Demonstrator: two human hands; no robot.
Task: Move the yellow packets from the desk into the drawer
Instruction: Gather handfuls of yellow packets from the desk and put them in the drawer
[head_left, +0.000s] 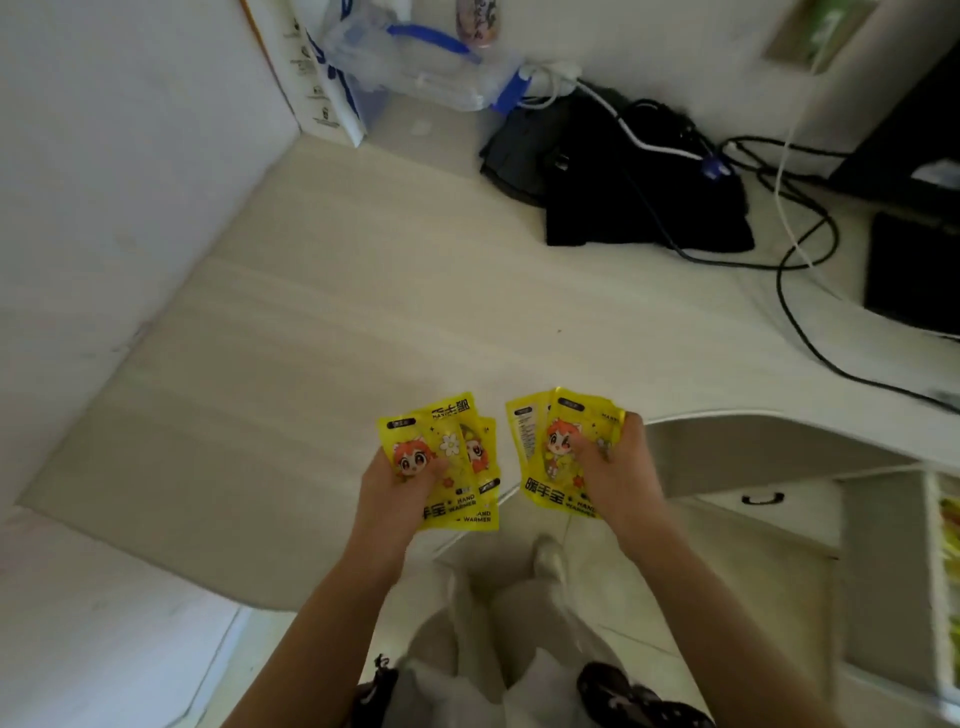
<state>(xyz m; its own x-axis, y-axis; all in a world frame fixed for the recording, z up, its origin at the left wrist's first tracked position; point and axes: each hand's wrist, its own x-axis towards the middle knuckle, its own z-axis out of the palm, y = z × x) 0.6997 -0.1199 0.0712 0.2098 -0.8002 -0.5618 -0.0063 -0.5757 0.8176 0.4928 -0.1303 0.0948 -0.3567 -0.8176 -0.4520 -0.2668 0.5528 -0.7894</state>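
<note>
My left hand (395, 491) grips a fanned bunch of yellow hand-warmer packets (457, 447) with a cartoon figure printed on them. My right hand (615, 467) grips a second bunch of the same yellow packets (545, 441). Both bunches are held just above the front edge of the pale wooden desk (337, 312), a small gap between them. Below the desk at the right is a white drawer front (769, 514) with a black handle (761, 499); it looks shut. An open compartment with colourful contents (948, 571) shows at the far right edge.
At the back of the desk lie a black bag (623, 182), tangled black and white cables (789, 218) and a clear plastic box with blue clips (431, 73). A dark flat device (914, 270) sits at the right. A white wall borders the left.
</note>
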